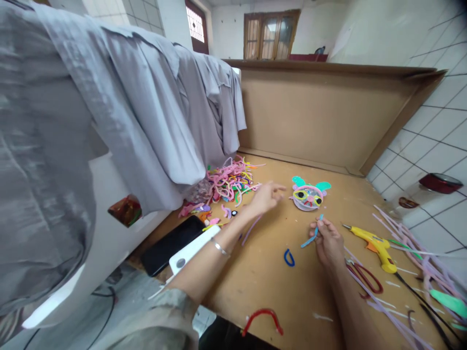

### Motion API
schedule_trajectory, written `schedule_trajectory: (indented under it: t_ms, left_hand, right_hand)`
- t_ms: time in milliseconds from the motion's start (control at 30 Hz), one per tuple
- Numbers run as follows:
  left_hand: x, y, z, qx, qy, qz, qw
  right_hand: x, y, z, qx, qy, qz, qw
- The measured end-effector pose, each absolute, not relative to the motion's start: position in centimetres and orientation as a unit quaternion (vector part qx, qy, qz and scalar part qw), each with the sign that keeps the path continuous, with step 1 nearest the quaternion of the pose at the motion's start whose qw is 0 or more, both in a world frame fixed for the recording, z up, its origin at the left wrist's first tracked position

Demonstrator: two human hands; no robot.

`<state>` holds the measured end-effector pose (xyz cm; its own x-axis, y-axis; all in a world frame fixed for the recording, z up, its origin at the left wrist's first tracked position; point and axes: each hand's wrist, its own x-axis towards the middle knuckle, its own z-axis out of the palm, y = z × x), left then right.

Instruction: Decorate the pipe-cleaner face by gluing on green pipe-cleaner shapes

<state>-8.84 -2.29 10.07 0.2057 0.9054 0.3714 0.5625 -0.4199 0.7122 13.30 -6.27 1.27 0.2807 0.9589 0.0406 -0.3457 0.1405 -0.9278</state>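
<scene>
My right hand point(327, 238) pinches a light blue pipe cleaner point(309, 241) between thumb and fingers, a short end standing up above the grip. Held over the table, my left hand point(268, 197) is empty, its index finger stretched toward a pipe-cleaner animal face point(307, 198) without touching it. The face is round, with green ears, yellow-rimmed black eyes and a pink nose. A blue pipe-cleaner loop point(289, 258) lies left of my right hand. Under my left wrist runs a lilac pipe cleaner point(251, 230). A bent red pipe cleaner point(263, 313) rests at the near edge.
Tangled pipe cleaners point(231, 180) are heaped at the back left. A black phone point(173, 245) and a white device point(193, 250) lie left. To the right are a yellow glue gun point(375, 245), red-handled scissors point(367, 278) and long lilac pipe cleaners point(434, 272). A cardboard wall point(321, 114) stands behind.
</scene>
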Motion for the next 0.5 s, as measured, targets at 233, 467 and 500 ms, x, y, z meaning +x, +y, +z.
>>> schedule_trajectory:
  t_ms: [233,467,500]
  left_hand:
    - [-2.0,-5.3,2.9,0.672,0.405,0.407,0.468]
    - [-1.0,-5.5,3.1,0.528,0.406,0.511,0.543]
    - [-0.9,-5.4,3.2,0.514,0.396,0.513,0.562]
  right_hand:
    - [12.3,-6.8,1.3,-0.455,-0.421,0.537,0.572]
    - [12.1,-7.2,1.5,-0.460,-0.457,0.545,0.531]
    - [12.0,-7.3,1.5,-0.457,-0.463,0.544,0.530]
